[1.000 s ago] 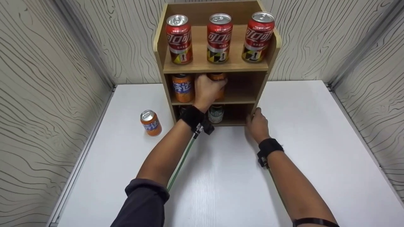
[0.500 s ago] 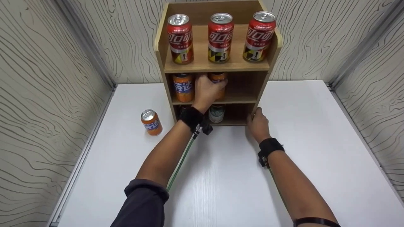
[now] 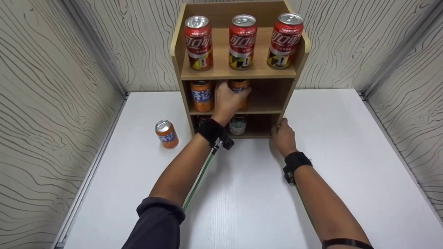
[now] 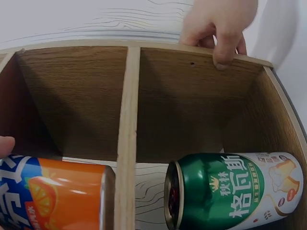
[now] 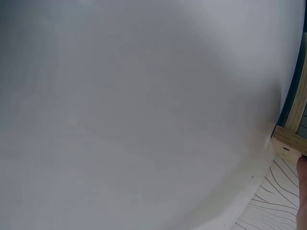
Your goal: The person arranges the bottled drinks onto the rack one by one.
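Note:
A wooden three-tier shelf (image 3: 221,73) stands on the white table. On its middle tier my left hand (image 3: 227,99) grips an orange soda can (image 4: 72,191), fingers partly hidden behind it. Another orange can (image 3: 201,97) stands to the left on that tier. My right hand (image 3: 284,139) holds the lower right side panel, thumb over its front edge, as the left wrist view shows. On the bottom tier, below my left hand, is a green and white can (image 4: 230,191); a second can there is mostly hidden by my left wrist.
Three red cola cans, the middle one (image 3: 242,43) among them, stand along the top tier. A single orange can (image 3: 166,135) stands on the table (image 3: 235,193) left of the shelf. Patterned panels (image 3: 373,31) enclose the table at the back and sides.
Hardly anything differs. My left hand stays on the orange can and my right hand on the side panel; the head view shifts very slightly.

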The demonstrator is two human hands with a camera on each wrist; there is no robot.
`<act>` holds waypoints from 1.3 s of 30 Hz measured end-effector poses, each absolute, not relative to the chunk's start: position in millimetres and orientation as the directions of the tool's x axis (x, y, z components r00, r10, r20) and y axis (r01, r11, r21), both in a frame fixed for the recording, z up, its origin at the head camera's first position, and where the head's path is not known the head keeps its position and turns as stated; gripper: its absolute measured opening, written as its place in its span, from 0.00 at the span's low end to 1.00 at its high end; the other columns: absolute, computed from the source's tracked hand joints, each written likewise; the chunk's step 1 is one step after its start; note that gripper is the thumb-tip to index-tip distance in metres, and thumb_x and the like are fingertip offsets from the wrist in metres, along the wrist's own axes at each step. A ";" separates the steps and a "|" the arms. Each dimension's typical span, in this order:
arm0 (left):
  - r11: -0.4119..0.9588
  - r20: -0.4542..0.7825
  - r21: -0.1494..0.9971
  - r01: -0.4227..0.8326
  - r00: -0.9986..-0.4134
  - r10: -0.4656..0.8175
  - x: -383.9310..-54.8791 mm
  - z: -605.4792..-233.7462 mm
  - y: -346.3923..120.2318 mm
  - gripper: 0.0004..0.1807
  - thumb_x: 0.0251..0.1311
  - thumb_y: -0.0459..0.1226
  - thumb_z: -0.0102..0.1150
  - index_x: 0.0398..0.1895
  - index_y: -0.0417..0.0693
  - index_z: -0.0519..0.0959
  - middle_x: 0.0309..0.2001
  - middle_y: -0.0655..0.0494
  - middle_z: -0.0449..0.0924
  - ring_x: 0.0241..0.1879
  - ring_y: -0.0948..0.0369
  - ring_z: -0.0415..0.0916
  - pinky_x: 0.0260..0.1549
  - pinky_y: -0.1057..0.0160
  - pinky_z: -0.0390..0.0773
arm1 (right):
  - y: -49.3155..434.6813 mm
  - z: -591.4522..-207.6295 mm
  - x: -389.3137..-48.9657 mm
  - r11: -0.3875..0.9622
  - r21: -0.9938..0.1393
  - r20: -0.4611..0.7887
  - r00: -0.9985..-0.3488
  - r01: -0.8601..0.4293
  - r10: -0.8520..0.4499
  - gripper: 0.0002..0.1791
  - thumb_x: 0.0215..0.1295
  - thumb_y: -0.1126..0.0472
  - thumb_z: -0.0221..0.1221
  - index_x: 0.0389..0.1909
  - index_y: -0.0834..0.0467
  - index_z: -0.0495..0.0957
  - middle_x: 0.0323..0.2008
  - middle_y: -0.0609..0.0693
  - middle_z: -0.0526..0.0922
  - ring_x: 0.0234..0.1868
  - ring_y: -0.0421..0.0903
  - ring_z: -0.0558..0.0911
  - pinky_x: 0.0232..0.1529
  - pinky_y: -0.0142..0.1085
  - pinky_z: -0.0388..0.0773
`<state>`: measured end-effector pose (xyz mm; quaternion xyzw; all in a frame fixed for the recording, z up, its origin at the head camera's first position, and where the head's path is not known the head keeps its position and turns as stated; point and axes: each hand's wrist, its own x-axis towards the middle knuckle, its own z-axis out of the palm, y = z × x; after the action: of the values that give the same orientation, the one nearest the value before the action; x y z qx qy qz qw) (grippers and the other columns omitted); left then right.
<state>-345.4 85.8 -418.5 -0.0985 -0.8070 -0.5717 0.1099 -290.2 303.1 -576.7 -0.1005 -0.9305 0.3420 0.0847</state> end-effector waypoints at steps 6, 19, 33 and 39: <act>0.348 0.363 0.871 0.347 -0.931 0.021 -341.4 -416.6 84.8 0.34 0.59 0.43 0.77 0.65 0.37 0.77 0.57 0.42 0.85 0.54 0.52 0.85 0.54 0.56 0.84 | 301.7 -576.1 -290.3 0.757 -0.640 0.096 -0.963 0.134 0.252 0.17 0.81 0.59 0.47 0.56 0.69 0.67 0.53 0.73 0.83 0.54 0.68 0.86 0.51 0.57 0.84; 0.370 0.421 0.840 0.397 -0.907 0.019 -327.5 -422.6 78.6 0.34 0.59 0.43 0.77 0.65 0.39 0.75 0.59 0.42 0.79 0.58 0.50 0.76 0.60 0.54 0.79 | 302.6 -579.6 -289.9 0.746 -0.654 0.117 -0.958 0.124 0.262 0.16 0.79 0.59 0.50 0.55 0.68 0.68 0.46 0.71 0.84 0.50 0.69 0.86 0.49 0.59 0.83; 0.289 0.453 0.847 0.446 -0.890 0.047 -305.8 -425.0 69.4 0.40 0.60 0.40 0.76 0.73 0.39 0.69 0.64 0.44 0.73 0.63 0.52 0.75 0.67 0.54 0.78 | 304.1 -581.3 -290.6 0.751 -0.647 0.089 -0.966 0.131 0.245 0.23 0.81 0.57 0.47 0.63 0.72 0.65 0.52 0.73 0.83 0.53 0.68 0.86 0.52 0.58 0.84; 0.251 0.483 0.841 0.479 -0.874 0.050 -297.9 -426.2 68.1 0.41 0.59 0.38 0.77 0.74 0.39 0.69 0.70 0.42 0.71 0.68 0.51 0.73 0.71 0.54 0.75 | 303.8 -580.5 -291.7 0.749 -0.647 0.070 -0.967 0.144 0.247 0.25 0.82 0.56 0.46 0.67 0.72 0.63 0.56 0.73 0.82 0.57 0.68 0.85 0.56 0.57 0.84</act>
<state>-297.9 68.1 -426.2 -0.1721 -0.7694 -0.5875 0.1825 -291.7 303.8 -580.5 -0.1047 -0.9320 0.3387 0.0758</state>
